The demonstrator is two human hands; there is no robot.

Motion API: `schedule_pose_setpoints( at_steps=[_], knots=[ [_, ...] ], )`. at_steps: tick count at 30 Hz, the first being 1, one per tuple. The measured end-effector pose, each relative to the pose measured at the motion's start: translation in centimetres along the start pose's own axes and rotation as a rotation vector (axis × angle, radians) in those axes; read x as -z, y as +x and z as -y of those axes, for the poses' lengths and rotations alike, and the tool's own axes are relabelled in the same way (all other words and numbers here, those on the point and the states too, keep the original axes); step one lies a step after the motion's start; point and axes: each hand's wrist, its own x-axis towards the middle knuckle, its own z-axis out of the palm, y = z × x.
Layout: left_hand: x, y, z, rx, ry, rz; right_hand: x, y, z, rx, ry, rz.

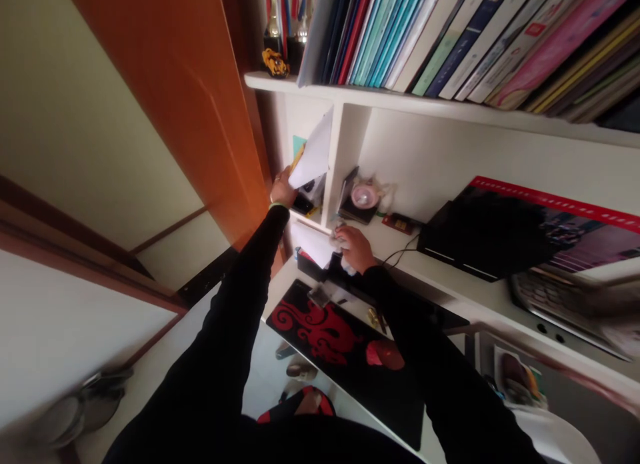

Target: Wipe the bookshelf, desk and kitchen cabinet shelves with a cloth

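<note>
My left hand (283,187) reaches into the small left cubby of a white shelf unit and grips a sheaf of white papers (313,151) with a yellow strip along one side. The papers stand tilted in front of the cubby's upright divider. Behind and below them, dark items (303,203) lie in the cubby, partly hidden. At the front edge of the shelf, right of the divider, my right hand (356,249) is closed around a crumpled pale cloth (338,240). Another white sheet (313,244) shows just below the cubby.
A pink round clock (364,196) stands on the shelf beyond my right hand, near a dark flat box (463,241). Books (390,41) and trophies (273,14) fill the shelf above. Below lies a black and red desk mat (320,331). An orange-brown wooden panel (200,104) rises at left.
</note>
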Motion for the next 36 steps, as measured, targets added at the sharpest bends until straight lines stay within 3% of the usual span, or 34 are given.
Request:
schedule_pose_setpoints(
  at_steps=[5,15,22,36],
  knots=[
    [-0.4,0.1,-0.4,0.065,0.001,-0.066,0.0,0.1,0.0,-0.010,0.004,0.003],
    [0.5,0.6,1.1,0.241,-0.023,-0.192,0.2,0.1,0.0,-0.026,0.025,0.015],
    [1.2,0.3,2.0,0.234,-0.122,-0.186,0.2,0.2,0.1,-0.016,0.006,0.018],
    [2.1,-0.1,0.8,0.317,-0.253,-0.288,-0.1,0.2,-0.2,-0.023,0.048,0.001]
  ],
)
